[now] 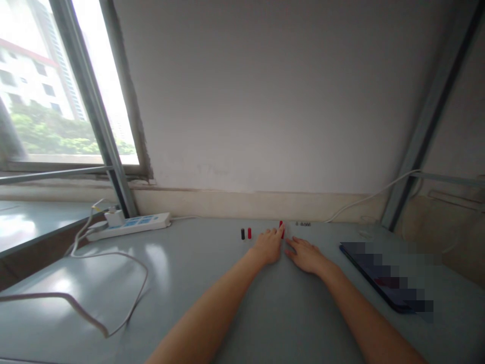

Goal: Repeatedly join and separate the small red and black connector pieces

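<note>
My left hand (268, 246) is at the back of the table, its fingertips closed against a small red cylinder (282, 234). Part of that piece is hidden behind a finger, and red also shows just above the fingertip, so I cannot tell whether it is one piece or two. To the left of this hand stand a small black cylinder (243, 234) and another small red cylinder (249, 233), side by side and apart. Just right of the held piece, my right hand (306, 254) rests palm down with its fingers apart. I see nothing in it.
Several tiny dark pieces (304, 224) lie in a row near the wall. On the right is a dark flat device (375, 278), partly pixelated. A white power strip (147, 221) and a loose cable (142, 283) occupy the left side. Metal posts (407, 167) flank the table.
</note>
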